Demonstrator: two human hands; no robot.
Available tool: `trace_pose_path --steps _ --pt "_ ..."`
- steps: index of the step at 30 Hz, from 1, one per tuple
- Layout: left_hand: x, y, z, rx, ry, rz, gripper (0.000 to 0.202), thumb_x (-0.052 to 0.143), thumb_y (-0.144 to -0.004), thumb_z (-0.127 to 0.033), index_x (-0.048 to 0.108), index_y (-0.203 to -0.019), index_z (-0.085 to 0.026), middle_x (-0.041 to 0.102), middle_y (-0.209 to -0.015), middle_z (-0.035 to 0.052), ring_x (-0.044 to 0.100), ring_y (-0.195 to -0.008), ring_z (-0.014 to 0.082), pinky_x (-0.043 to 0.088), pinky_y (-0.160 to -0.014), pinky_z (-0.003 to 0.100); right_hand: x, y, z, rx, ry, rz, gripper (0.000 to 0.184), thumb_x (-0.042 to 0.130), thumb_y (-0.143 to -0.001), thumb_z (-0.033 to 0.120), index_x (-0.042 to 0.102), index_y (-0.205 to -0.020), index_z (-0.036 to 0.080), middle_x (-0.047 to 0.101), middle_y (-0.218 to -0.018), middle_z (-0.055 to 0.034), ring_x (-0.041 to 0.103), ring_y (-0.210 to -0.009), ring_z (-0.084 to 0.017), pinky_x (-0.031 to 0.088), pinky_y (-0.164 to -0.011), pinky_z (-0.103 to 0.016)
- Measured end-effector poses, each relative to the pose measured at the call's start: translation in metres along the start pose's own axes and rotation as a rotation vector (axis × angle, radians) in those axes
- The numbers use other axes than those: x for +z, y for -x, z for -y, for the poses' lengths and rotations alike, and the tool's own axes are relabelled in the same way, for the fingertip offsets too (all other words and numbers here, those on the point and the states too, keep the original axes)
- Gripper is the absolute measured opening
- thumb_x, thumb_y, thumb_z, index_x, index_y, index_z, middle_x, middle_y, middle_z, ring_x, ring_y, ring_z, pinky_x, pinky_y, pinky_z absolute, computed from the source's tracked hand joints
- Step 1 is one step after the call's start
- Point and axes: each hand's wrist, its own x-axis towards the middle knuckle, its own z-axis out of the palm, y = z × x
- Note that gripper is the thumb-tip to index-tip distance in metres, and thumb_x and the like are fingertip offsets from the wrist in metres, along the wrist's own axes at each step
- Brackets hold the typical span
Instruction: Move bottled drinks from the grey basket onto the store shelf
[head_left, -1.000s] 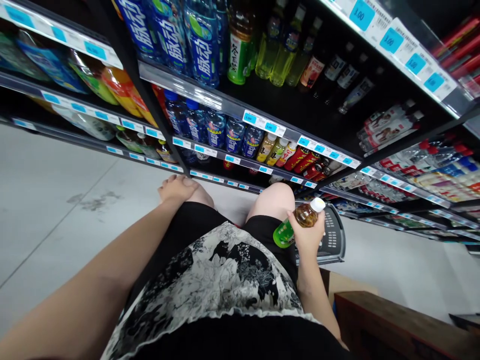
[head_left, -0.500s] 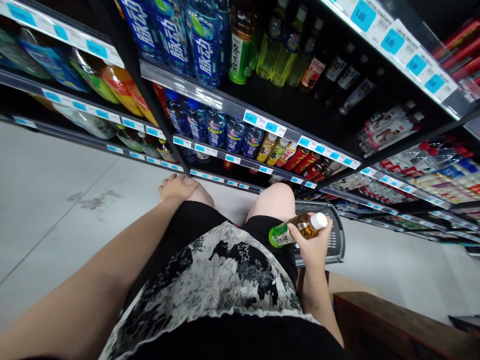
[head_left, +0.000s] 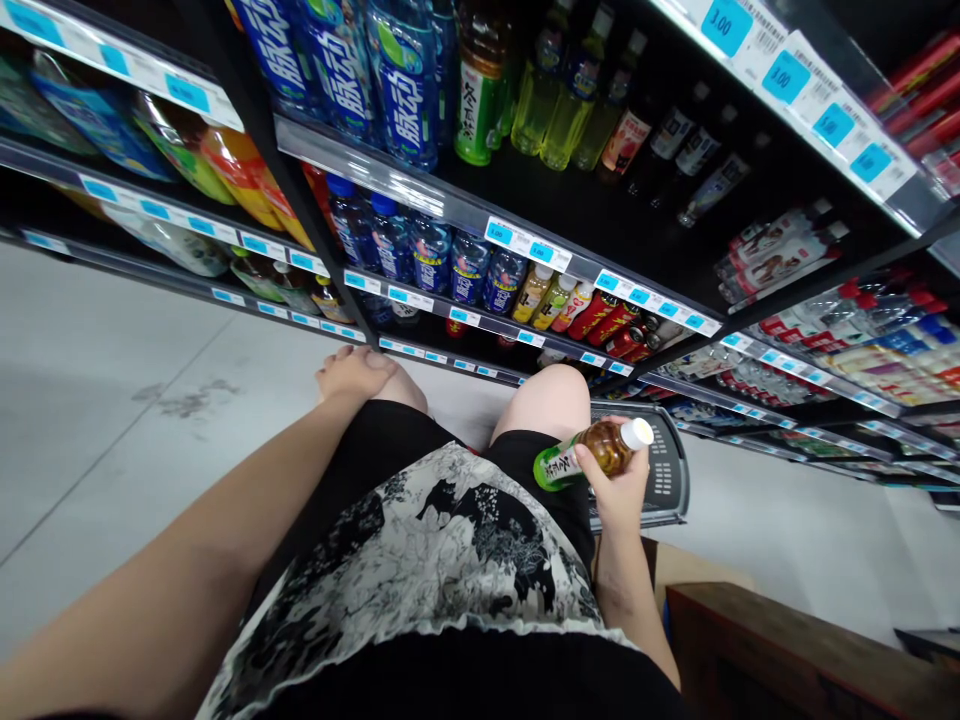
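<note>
My right hand (head_left: 619, 485) is closed around a small tea bottle (head_left: 589, 452) with a green label and white cap, held tilted on its side above my right thigh and in front of a dark shopping basket (head_left: 664, 470). My left hand (head_left: 358, 377) rests on my left knee, fingers curled over it and holding nothing. I am crouched in front of drink shelves (head_left: 480, 215), wearing black shorts and a black-and-white patterned top.
Black shelves with blue price tags (head_left: 529, 245) hold blue water bottles (head_left: 409, 80), yellow and green tea bottles, and red cans (head_left: 607, 320). More shelving runs off to the right. Grey floor lies to the left. A brown wooden box (head_left: 780, 650) stands at the lower right.
The bottle in my right hand has turned from near upright to lying more sideways, label now facing up. My left hand has stayed on the knee.
</note>
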Motion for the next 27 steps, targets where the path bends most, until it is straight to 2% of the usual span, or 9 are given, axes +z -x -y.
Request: trace_pose_path --steps 3,6,9,12,13,15,18,21,27 --pt "-0.001 0.001 -0.001 0.001 0.007 0.002 0.075 0.051 -0.090 -0.067 0.053 -0.150 -0.022 0.041 -0.159 0.0141 0.042 -0.135 0.0405 0.039 -0.108 0.060 -0.001 0.000 -0.003 -0.028 0.038 0.129 0.088 0.074 -0.075 0.048 0.036 -0.146 0.013 0.047 -0.146 -0.0131 0.061 -0.122 -0.002 0.054 -0.105 -0.009" --pt "-0.004 0.003 -0.005 0.003 0.009 0.006 0.075 0.051 -0.091 -0.065 0.052 -0.151 -0.020 0.042 -0.158 0.0149 0.041 -0.137 0.0405 0.038 -0.110 0.059 -0.004 0.003 -0.005 -0.079 0.127 0.137 0.085 0.077 -0.073 0.048 0.044 -0.143 0.012 0.050 -0.143 -0.0117 0.061 -0.124 -0.003 0.055 -0.106 -0.011" --pt "-0.007 0.005 -0.007 0.009 -0.001 0.016 0.076 0.051 -0.091 -0.065 0.052 -0.152 -0.020 0.040 -0.160 0.0150 0.040 -0.139 0.0406 0.038 -0.110 0.059 -0.012 0.007 -0.001 -0.289 0.302 -0.040 0.075 0.081 -0.068 0.048 0.059 -0.128 0.009 0.060 -0.129 -0.0096 0.063 -0.117 -0.004 0.056 -0.106 -0.014" --pt "-0.007 0.005 -0.008 0.010 -0.010 0.013 0.076 0.051 -0.091 -0.065 0.052 -0.152 -0.020 0.040 -0.160 0.0146 0.040 -0.138 0.0406 0.039 -0.110 0.059 -0.018 0.006 0.005 -0.464 0.477 -0.241 0.076 0.083 -0.065 0.050 0.064 -0.126 0.009 0.062 -0.121 -0.0081 0.062 -0.111 -0.003 0.054 -0.103 -0.014" --pt "-0.007 0.005 -0.007 0.006 -0.009 0.010 0.076 0.051 -0.091 -0.065 0.052 -0.151 -0.020 0.040 -0.160 0.0145 0.040 -0.138 0.0409 0.039 -0.110 0.059 -0.018 0.004 0.005 -0.459 0.506 -0.259 0.076 0.083 -0.065 0.052 0.065 -0.125 0.010 0.062 -0.118 -0.0075 0.061 -0.108 -0.003 0.053 -0.100 -0.014" --pt "-0.006 0.005 -0.006 -0.005 -0.001 0.011 0.076 0.051 -0.090 -0.066 0.052 -0.151 -0.020 0.041 -0.159 0.0140 0.040 -0.137 0.0415 0.038 -0.110 0.060 -0.014 -0.004 0.002 -0.361 0.502 -0.210 0.074 0.082 -0.063 0.057 0.067 -0.118 0.010 0.062 -0.110 -0.0064 0.059 -0.101 -0.002 0.051 -0.093 -0.011" --pt "-0.006 0.004 -0.004 -0.018 0.012 0.020 0.077 0.051 -0.089 -0.067 0.052 -0.152 -0.021 0.042 -0.159 0.0132 0.040 -0.136 0.0416 0.038 -0.110 0.060 -0.001 -0.019 -0.010 -0.125 0.295 -0.146 0.078 0.080 -0.060 0.059 0.063 -0.115 0.006 0.062 -0.101 -0.0052 0.058 -0.088 0.000 0.049 -0.081 -0.009" --pt "-0.007 0.004 -0.004 -0.020 0.013 0.024 0.079 0.051 -0.089 -0.069 0.051 -0.152 -0.022 0.042 -0.159 0.0128 0.040 -0.136 0.0416 0.038 -0.110 0.060 0.007 -0.032 -0.022 0.044 0.066 -0.198 0.088 0.081 -0.055 0.058 0.054 -0.120 0.006 0.064 -0.102 -0.0063 0.059 -0.080 0.000 0.049 -0.076 -0.009" --pt "-0.010 0.006 -0.006 -0.031 -0.016 0.028 0.076 0.050 -0.089 -0.066 0.052 -0.151 -0.021 0.041 -0.159 0.0135 0.041 -0.137 0.0413 0.038 -0.110 0.060 0.000 -0.043 -0.025 0.105 0.005 -0.130 0.090 0.082 -0.051 0.053 0.054 -0.124 0.008 0.065 -0.108 -0.0081 0.062 -0.085 -0.003 0.051 -0.078 -0.010"
